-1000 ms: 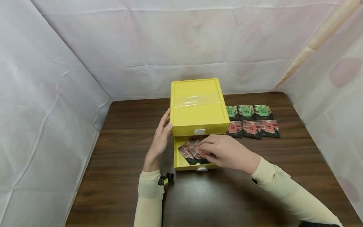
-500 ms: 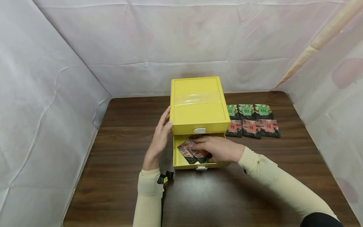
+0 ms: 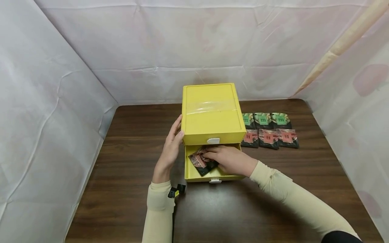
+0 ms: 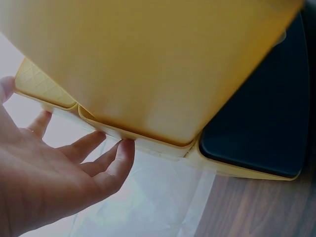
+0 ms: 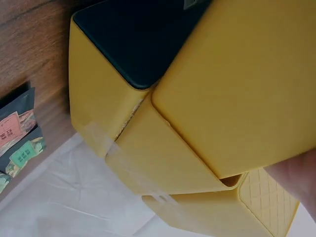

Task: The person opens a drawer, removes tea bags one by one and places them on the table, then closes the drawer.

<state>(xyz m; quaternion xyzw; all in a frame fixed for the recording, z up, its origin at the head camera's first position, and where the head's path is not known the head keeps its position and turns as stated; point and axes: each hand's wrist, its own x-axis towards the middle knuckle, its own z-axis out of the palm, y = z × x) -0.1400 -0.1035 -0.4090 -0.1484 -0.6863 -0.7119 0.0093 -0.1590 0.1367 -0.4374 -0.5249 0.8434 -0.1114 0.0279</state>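
A yellow drawer box [image 3: 212, 111] stands at the middle of the table, with its lower visible drawer [image 3: 189, 173] pulled out. My left hand [image 3: 168, 152] rests against the box's left side, fingers extended; the left wrist view shows its fingertips touching the edge. Inside the open drawer lie overlapping red-and-black packets [image 3: 199, 163]. My right hand [image 3: 232, 160] reaches over the drawer from the right, curled fingers gripping the rightmost packet [image 3: 212, 164]. Its thumb is hidden. In the right wrist view the drawer's underside [image 5: 242, 94] covers most of that hand.
Right of the box lie a row of green-labelled packets [image 3: 263, 119] and a row of red-labelled packets [image 3: 268, 138], partly hidden by the box at their left ends. A dark front panel [image 4: 256, 113] sits below the pulled-out drawer. White cloth walls [image 3: 194, 50] surround the table.
My right hand has moved left and deeper over the drawer, and the right packet has slid left over its neighbour, baring the drawer floor. My left hand has stayed on the box.
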